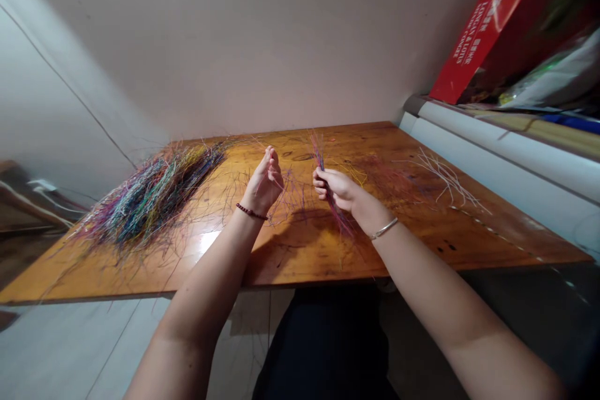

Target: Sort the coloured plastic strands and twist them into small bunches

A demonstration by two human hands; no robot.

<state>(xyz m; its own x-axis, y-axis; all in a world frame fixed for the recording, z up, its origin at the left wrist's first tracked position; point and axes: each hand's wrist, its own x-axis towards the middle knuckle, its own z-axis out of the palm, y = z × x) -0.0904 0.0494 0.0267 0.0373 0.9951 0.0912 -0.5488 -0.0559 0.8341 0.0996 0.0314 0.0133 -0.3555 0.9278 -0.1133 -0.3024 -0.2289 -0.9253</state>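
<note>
Over wooden table [473, 244] | right hand [334, 189] clenched round strand bundle [319, 155]: thin, pink-and-blue, ends splayed | left hand [265, 182]: grip unclear

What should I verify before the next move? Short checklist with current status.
1. Right hand closed on the coloured bundle: ok.
2. Left hand free of strands: cannot tell; thin strands show around its fingers.
3. Bundle ends gathered: not ok, they fan out above and below the fist.
4. Big multicoloured pile apart from the bundle: ok, it lies on the left of the table.
5. Tabletop between the hands free of loose strands: not ok.
6. White strands apart from the bundle: ok, off to the right.
</note>
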